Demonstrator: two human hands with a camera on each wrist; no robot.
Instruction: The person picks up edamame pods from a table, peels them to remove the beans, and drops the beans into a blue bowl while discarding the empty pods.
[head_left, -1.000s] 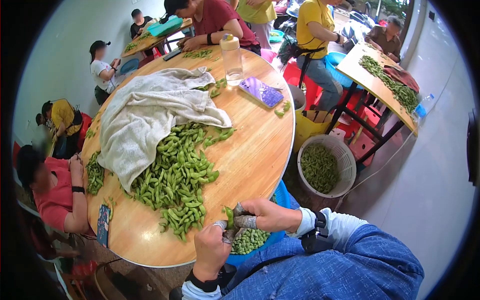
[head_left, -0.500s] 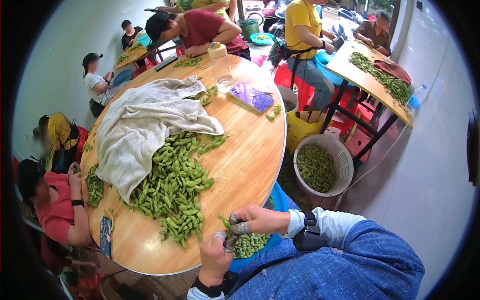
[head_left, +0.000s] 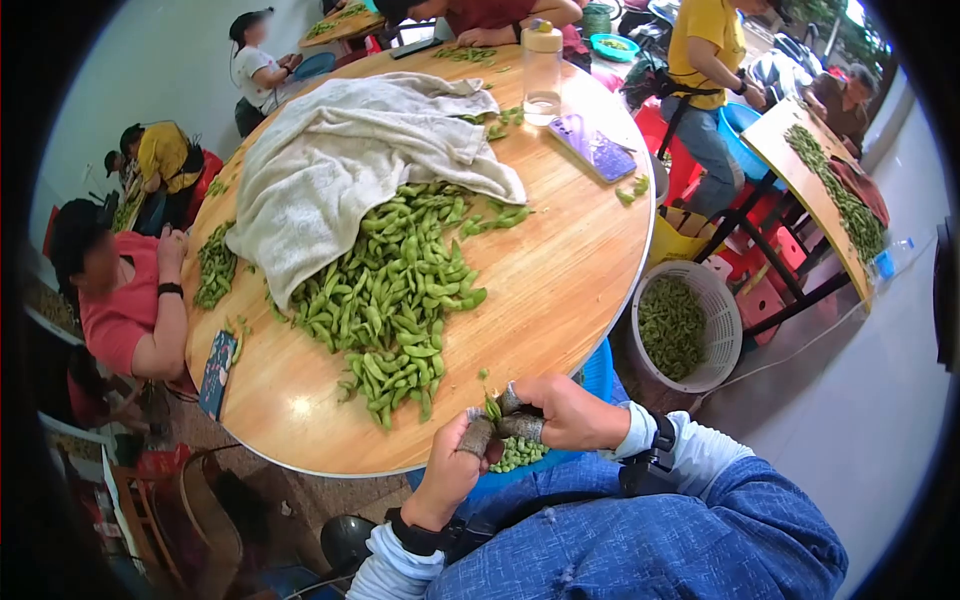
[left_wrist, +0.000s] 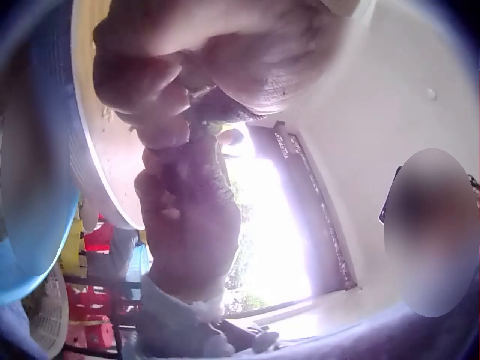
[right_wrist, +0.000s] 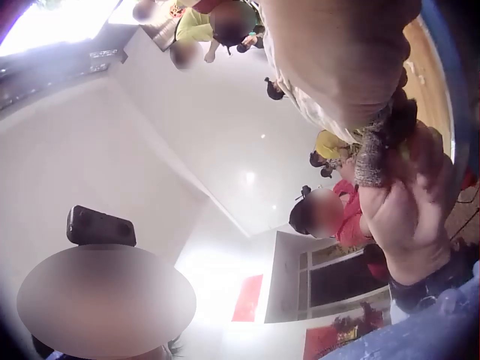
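In the head view, a green soybean pod [head_left: 492,408] sits between the two hands at the near edge of the table. The left hand [head_left: 450,470] grips it from one side, its thumb wrapped in grey tape. From the other side the right hand [head_left: 575,412] pinches it with taped fingertips. Directly beneath them, a blue basin [head_left: 600,370] holds shelled green beans [head_left: 522,455]. Both wrist views show the hands meeting at the fingers, with the pod mostly hidden there. A big heap of soybean pods [head_left: 400,290] lies on the table beyond the hands.
A grey towel [head_left: 330,170] covers part of the heap on the round wooden table [head_left: 560,260]. Near its far edge are a water bottle [head_left: 542,75] and a purple phone [head_left: 592,147]. A white basket [head_left: 715,325] of pods stands on the floor at right. Several people sit or stand around.
The head view has swung, so the table and heap appear farther right and higher. Both hands stay together at the pod, above the basin; less of the pod shows between the fingers.
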